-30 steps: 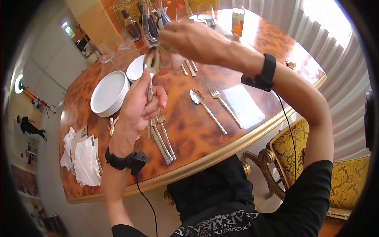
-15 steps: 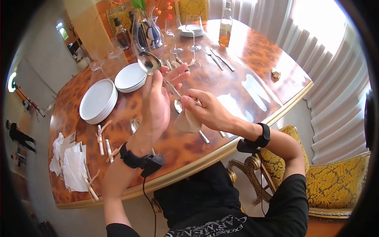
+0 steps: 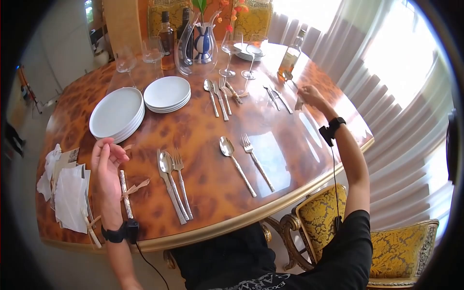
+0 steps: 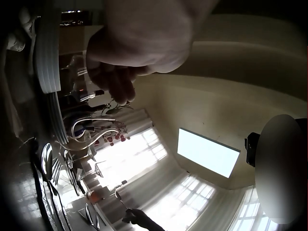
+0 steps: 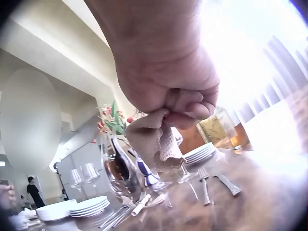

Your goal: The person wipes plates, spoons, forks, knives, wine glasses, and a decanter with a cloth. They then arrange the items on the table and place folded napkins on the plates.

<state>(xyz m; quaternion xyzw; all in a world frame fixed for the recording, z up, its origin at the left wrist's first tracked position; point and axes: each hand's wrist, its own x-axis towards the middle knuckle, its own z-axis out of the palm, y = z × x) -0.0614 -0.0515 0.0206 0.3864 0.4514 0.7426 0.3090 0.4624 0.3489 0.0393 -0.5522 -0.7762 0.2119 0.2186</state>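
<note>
Far right, above the counter (image 3: 205, 137): right hand (image 3: 311, 97) grips a shiny silver metal spoon (image 3: 288, 75) and a soft beige textured cloth (image 5: 149, 142), close to a clear glass bottle of amber liquid (image 3: 290, 59).
Spoon: a moment ago both hands met at it; now the right alone carries it, leaving the left seemingly free.
Left hand (image 3: 109, 157): raised at near left, fingers loosely bent, holding nothing; hands well apart.
Plates: smooth white round stack (image 3: 116, 112) just beyond it.
Counter surface: glossy, brown-mottled, gilt-edged.
Cutlery: slender silver fork with patterned handle (image 3: 258, 164), centre right.
</note>
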